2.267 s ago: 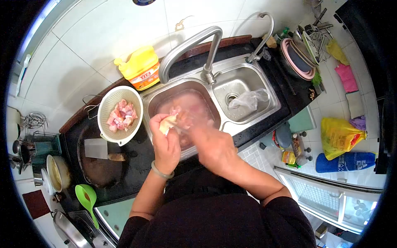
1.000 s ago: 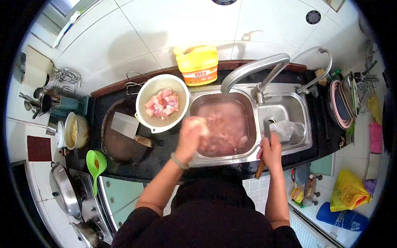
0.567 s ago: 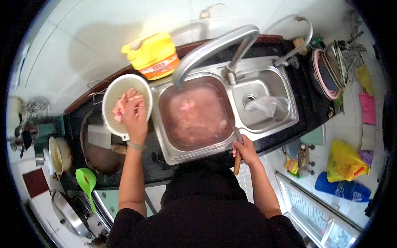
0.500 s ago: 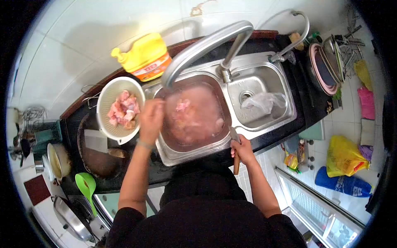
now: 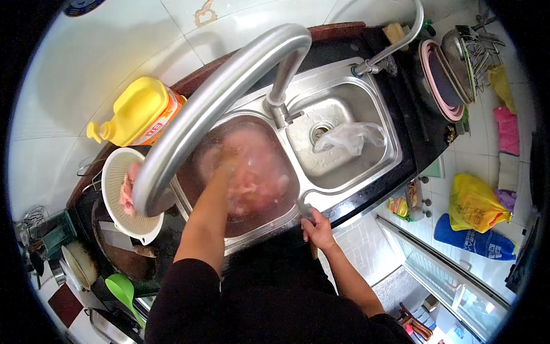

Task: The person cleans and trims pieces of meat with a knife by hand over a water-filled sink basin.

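Note:
My left hand [image 5: 229, 159] is sunk in the cloudy pink water of the larger sink basin [image 5: 294, 186], among pieces of raw meat [image 5: 246, 189]; its fingers are hidden. My right hand [image 5: 318, 230] is closed round the handle of a knife [image 5: 306, 211] at the sink's front edge, the blade pointing up toward the divider. To the left, a white colander [image 5: 117, 209] holds raw meat pieces [image 5: 127, 192], partly covered by the large curved faucet [image 5: 229, 103].
A clear plastic bag [image 5: 352, 139] lies in the smaller basin. Behind the colander stands a yellow jug [image 5: 140, 112]. A cleaver [image 5: 120, 238] rests on a round board at the left, near a green ladle [image 5: 120, 288]. Stacked bowls [image 5: 438, 80] stand at the right.
My left hand has gone from the colander, where meat now lies, back down into the water. My right hand keeps the knife near the sink edge. The view has shifted and turned.

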{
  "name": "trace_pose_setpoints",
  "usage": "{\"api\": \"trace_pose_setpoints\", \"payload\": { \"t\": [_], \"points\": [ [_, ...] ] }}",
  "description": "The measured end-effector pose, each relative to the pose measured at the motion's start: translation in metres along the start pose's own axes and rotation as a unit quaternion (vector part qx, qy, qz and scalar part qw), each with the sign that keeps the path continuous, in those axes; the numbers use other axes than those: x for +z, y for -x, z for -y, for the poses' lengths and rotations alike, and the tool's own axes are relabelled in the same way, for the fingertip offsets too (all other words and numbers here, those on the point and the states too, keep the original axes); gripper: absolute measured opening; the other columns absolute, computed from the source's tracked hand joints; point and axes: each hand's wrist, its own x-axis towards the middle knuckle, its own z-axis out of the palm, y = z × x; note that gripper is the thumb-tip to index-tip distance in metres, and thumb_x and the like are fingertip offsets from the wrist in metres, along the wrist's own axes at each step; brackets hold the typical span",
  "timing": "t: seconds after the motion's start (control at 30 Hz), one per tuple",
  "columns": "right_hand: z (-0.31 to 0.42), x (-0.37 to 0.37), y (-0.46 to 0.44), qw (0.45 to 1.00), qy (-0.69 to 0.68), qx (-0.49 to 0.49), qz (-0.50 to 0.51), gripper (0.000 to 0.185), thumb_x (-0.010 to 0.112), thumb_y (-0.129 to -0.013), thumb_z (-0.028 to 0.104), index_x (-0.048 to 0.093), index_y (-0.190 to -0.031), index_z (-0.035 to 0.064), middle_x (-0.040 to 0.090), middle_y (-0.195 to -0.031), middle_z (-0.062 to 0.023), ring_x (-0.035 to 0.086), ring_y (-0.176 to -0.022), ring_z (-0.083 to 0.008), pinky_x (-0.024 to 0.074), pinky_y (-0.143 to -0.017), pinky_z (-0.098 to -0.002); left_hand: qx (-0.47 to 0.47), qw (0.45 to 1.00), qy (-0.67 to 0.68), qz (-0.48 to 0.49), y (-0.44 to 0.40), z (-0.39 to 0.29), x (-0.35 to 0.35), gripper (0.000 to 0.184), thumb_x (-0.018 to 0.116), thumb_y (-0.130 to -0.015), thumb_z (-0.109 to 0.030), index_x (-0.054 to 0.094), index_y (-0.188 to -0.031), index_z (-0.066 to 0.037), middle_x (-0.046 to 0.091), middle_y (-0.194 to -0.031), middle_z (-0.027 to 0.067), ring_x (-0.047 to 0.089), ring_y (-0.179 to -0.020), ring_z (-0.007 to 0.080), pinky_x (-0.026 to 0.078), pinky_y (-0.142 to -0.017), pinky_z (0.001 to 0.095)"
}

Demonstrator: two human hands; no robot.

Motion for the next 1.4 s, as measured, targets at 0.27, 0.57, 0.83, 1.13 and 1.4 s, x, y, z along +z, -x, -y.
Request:
{"api": "trace_pose_setpoints", "payload": {
  "t": [0.27,0.57,0.83,1.13,1.4],
  "points": [
    [-0.006,0.002,0.002,1.0,0.007,-0.02,-0.012,0.027,0.058,-0.087,0.008,0.052,-0.111,-0.0017,0.055,-0.063,-0.0048,0.051,-0.043,-0.0107,0.0421,-0.04,-0.0256,0.227,0.968,-0.039,0.1,0.076,-0.061,0.034,0.048,0.049,-0.084,-0.034,0.05,-0.121,-0.002,0.047,-0.127,0.0163,0.043,-0.118,0.0309,0.034,-0.099,0.0414],
    [-0.002,0.002,0.0,1.0,0.012,-0.016,-0.007,0.034,0.056,-0.086,0.007,0.048,-0.119,0.0015,0.054,-0.065,-0.0051,0.051,-0.043,-0.0112,0.0414,-0.039,-0.0264,0.09,0.89,0.222,0.388,0.137,0.015,-0.018,0.034,0.061,-0.08,-0.018,0.057,-0.108,0.001,0.061,-0.11,0.0136,0.059,-0.101,0.0253,0.046,-0.089,0.0366],
    [0.002,0.008,0.001,0.999,-0.01,-0.04,-0.016,0.032,0.055,-0.085,0.009,0.051,-0.116,0.0003,0.053,-0.062,-0.0041,0.05,-0.042,-0.0117,0.0418,-0.038,-0.0271,0.04,0.643,0.677,0.356,0.224,0.014,-0.142,0.038,0.054,-0.088,-0.012,0.047,-0.123,0.0,0.061,-0.098,0.009,0.06,-0.09,0.0226,0.049,-0.081,0.0367],
    [0.047,0.031,0.027,0.992,-0.099,-0.08,-0.002,0.013,0.048,-0.092,0.014,0.052,-0.098,0.0026,0.051,-0.062,-0.003,0.049,-0.044,-0.0114,0.0413,-0.04,-0.0261,0.195,0.584,0.726,0.307,0.299,-0.004,-0.201,0.047,0.054,-0.091,-0.023,0.039,-0.132,-0.005,0.053,-0.098,0.0028,0.054,-0.082,0.0124,0.048,-0.075,0.0305],
    [0.15,0.067,0.102,0.93,0.13,-0.342,0.039,0.018,0.051,-0.09,0.009,0.053,-0.107,0.0019,0.06,-0.078,-0.0088,0.059,-0.058,-0.0187,0.0479,-0.053,-0.0322,0.289,0.811,0.508,-0.021,0.336,-0.016,-0.204,0.03,0.064,-0.082,-0.005,0.051,-0.109,-0.003,0.057,-0.094,0.0007,0.053,-0.081,0.0059,0.045,-0.071,0.0215]
  ]
}}
